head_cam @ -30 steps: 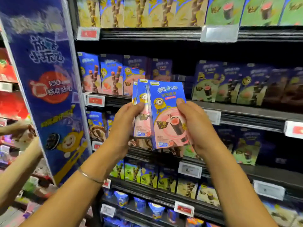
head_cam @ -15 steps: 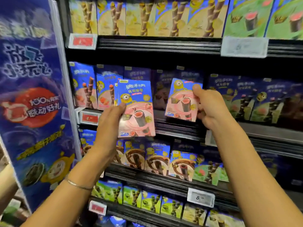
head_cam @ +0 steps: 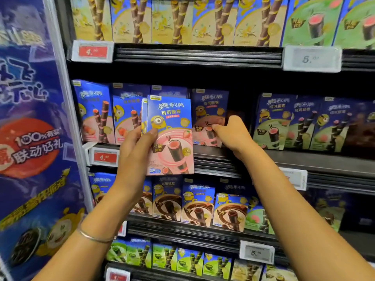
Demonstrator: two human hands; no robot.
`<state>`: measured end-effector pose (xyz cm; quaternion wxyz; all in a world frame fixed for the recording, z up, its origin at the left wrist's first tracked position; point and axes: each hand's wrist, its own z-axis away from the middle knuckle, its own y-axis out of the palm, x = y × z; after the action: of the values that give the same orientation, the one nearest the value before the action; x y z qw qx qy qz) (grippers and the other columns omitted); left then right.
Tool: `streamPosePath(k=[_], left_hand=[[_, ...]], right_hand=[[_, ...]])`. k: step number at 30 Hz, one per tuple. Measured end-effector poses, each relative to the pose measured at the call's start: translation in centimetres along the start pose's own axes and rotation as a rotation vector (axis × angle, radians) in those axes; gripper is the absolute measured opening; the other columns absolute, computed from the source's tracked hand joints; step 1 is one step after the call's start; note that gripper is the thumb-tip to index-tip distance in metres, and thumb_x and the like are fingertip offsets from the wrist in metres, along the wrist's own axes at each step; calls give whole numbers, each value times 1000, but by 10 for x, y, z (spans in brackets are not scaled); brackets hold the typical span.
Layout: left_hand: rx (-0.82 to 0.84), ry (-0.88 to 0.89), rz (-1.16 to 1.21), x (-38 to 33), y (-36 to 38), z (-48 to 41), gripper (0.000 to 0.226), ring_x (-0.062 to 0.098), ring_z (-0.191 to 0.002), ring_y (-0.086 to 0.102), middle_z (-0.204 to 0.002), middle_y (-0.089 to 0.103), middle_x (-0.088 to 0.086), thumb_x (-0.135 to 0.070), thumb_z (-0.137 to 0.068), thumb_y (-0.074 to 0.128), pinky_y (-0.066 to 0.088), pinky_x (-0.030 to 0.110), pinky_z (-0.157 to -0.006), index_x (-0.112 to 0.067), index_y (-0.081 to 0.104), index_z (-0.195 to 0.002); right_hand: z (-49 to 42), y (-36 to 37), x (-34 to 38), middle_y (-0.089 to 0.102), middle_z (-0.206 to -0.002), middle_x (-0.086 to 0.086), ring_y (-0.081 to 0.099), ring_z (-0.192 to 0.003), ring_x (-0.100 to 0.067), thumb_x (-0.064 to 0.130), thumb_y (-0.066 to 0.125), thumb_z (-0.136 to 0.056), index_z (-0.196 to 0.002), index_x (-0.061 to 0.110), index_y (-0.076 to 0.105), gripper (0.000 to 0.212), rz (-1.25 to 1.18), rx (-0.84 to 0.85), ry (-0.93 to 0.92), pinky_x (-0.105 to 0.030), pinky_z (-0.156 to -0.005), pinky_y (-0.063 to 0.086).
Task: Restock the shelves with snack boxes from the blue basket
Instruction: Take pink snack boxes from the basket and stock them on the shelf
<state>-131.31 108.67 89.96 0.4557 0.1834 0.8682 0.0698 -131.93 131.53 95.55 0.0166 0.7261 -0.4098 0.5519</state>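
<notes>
My left hand grips two blue-and-pink snack boxes upright, one behind the other, in front of the middle shelf. My right hand holds a third pink snack box by its right edge, thumb on its front. That box stands on the middle shelf, in the row of matching boxes. To its right is a dark gap in the row. The blue basket is out of view.
Strawberry stick boxes fill the shelf's left end and green boxes its right. Yellow boxes line the shelf above, brown ones the shelf below. A blue promotional panel stands on the left.
My hands split the stack. The right hand carried one box up and right onto the middle shelf. The left hand kept the others and rose slightly. The view moved closer.
</notes>
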Motion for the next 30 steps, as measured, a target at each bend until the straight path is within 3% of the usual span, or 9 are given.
streamPosePath(k=[6,9,14,17,19,23,26,28,30], left_hand=[[63,2,38,5,-5,-4,32,2,-66,68,-72,70,-16,-26,-98,57,51,15,-57,-35,71,-70],[86,1,51,6,-7,-5,31,4,-68,70,-74,71,-14,-27,-97,57,52,16,-57,-36,71,-71],[91,-5,92,6,-5,-3,26,4,-71,72,-77,74,-13,-26,-96,58,53,16,-58,-34,74,-77],[113,3,109,8,-3,-1,33,1,-68,71,-73,72,-15,-22,-99,55,52,14,-57,-34,73,-74],[110,-6,130,8,-2,-1,23,5,-70,72,-77,74,-12,-24,-97,57,53,16,-58,-30,71,-80],[103,-39,156,9,-1,1,18,13,-79,75,-89,77,-3,-30,-93,60,57,21,-62,-15,67,-101],[92,-56,153,10,3,2,22,14,-81,76,-91,78,-2,-30,-94,60,58,23,-64,-13,67,-106],[78,-63,151,9,8,1,23,13,-80,76,-91,78,-3,-29,-93,61,57,23,-64,-12,67,-107],[69,-72,141,9,12,1,26,16,-83,75,-94,78,-1,-29,-92,62,58,25,-66,-12,68,-111]], right_hand=[[-5,11,3,64,-101,-18,60,-91,-33,13,52,-96,-104,0,62,19,131,127,1,-40,-79,51],[-5,15,4,60,-95,-13,56,-85,-29,15,52,-98,-93,9,56,9,175,145,-2,-33,-69,44],[-4,16,7,57,-90,-10,52,-80,-26,18,53,-98,-88,13,53,12,187,158,-6,-32,-69,40],[-1,12,11,54,-72,0,50,-67,-16,13,52,-99,-74,18,49,26,152,164,-4,-27,-54,39],[6,8,14,52,-71,2,48,-64,-13,10,52,-100,-73,17,48,28,62,156,19,-20,-46,40],[29,-4,14,51,-88,7,50,-79,-10,27,56,-102,-94,16,48,16,-65,12,-17,-28,-65,40],[61,-9,16,63,-109,8,63,-102,-9,36,59,-100,-106,21,59,17,-324,-47,-68,-35,-90,53],[82,-9,22,72,-111,2,70,-104,-15,42,64,-95,-108,23,64,23,-494,99,-57,-43,-93,58],[97,-6,27,76,-107,0,74,-97,-15,42,70,-90,-116,20,63,34,-537,275,-41,-41,-85,61]])
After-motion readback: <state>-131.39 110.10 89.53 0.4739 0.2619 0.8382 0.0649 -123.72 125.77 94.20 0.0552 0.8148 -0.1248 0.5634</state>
